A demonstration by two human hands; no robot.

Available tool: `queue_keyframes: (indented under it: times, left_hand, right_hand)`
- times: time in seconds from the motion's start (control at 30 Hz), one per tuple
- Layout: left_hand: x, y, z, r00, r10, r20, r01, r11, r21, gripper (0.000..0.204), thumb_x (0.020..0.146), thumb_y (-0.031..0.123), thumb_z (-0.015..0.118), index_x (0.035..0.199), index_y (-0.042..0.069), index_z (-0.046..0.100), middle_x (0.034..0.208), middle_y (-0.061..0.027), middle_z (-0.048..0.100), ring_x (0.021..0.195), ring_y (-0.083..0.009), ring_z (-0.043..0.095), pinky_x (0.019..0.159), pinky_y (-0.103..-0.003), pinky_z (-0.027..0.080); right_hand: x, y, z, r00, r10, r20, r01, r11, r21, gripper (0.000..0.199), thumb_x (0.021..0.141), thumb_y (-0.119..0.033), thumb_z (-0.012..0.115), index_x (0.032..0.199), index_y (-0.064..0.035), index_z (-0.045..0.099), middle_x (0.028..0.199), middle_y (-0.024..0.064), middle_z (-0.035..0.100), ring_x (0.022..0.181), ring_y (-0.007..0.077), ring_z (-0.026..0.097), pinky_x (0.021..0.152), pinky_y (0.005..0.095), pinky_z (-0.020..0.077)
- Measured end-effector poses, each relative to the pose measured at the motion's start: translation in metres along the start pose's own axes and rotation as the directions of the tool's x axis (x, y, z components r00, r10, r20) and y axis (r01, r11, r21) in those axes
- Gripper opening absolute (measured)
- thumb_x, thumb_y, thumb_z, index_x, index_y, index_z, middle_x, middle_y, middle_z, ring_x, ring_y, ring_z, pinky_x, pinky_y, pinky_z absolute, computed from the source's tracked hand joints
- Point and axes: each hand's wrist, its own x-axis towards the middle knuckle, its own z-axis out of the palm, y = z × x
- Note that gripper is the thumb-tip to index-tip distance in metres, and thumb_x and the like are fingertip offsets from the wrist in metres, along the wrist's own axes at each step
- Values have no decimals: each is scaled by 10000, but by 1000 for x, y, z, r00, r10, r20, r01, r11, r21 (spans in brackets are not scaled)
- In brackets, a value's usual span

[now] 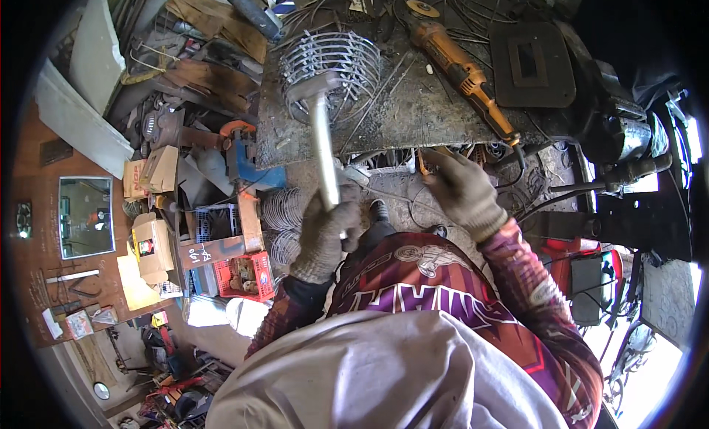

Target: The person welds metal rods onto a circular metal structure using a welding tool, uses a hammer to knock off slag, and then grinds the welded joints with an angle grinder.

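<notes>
My left hand (pixel 325 233), in a grey-brown knit work glove, is wrapped round the metal handle of a hammer (pixel 323 141). The hammer stands out away from me. Its head overlaps a round, basket-like grate of curved metal bars (pixel 354 56) on the workbench (pixel 410 111); I cannot tell whether they touch. My right hand (pixel 465 193), gloved likewise, hovers by the bench's front edge. Its fingers are loosely bent and apart, with nothing clearly held. A thin orange piece (pixel 422 163) shows beside its fingertips, partly hidden.
An orange angle grinder (pixel 465 71) lies at the back right, its cord hanging over the edge. Beside it rests a dark welding mask (pixel 532 63). Coiled wire (pixel 284 207), a red crate (pixel 244 276) and a blue machine (pixel 255 163) stand left of me.
</notes>
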Motion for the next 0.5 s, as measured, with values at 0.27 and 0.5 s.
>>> queue_keyframes:
  times: [0.27,0.5]
  left_hand:
    - [30,-23,-107,963,39,-268,2,989,150,308,917,251,733,1157,83,636,761,12,571,542,-72,523,451,-221,408]
    - [77,-15,-152,970,-9,-241,61,976,209,216,914,236,721,1054,93,638,706,24,562,500,-78,512,433,-248,389]
  right_hand:
    - [140,-35,112,912,26,410,112,945,-308,443,1004,-392,612,1342,-109,659,984,180,751,899,339,741,775,450,600]
    - [133,-56,118,927,235,293,-108,914,-391,368,970,-399,626,1112,-76,733,932,204,749,873,383,737,767,486,584]
